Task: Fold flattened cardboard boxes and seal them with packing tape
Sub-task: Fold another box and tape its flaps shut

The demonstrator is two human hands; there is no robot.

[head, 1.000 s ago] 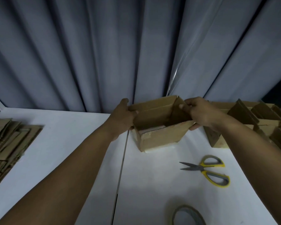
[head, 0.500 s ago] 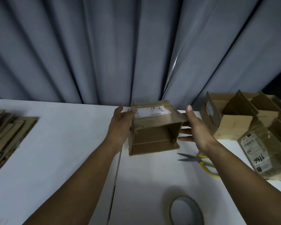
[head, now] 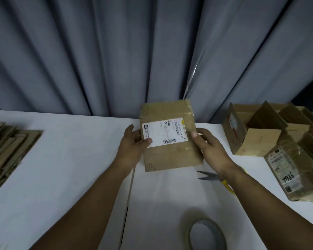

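We're at a packing station here, a parcel-prep corner by the look of it. A plain white table (head: 70, 168) backs onto a grey pleated curtain (head: 116, 51). On the left sits a stack of flattened cardboard (head: 5, 152). On the right, open boxes (head: 260, 141) stand bunched together, and beside them is a taped parcel (head: 294, 170) with a label and a handwritten number. Centre table, a brown box (head: 170, 157) wears a barcode shipping label (head: 164, 132). Nearer us lie a roll of tape (head: 206, 235) and scissors (head: 207, 177).

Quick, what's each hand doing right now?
Left hand: grips the cardboard box at its left edge, thumb on the label.
Right hand: grips the cardboard box at its right edge.
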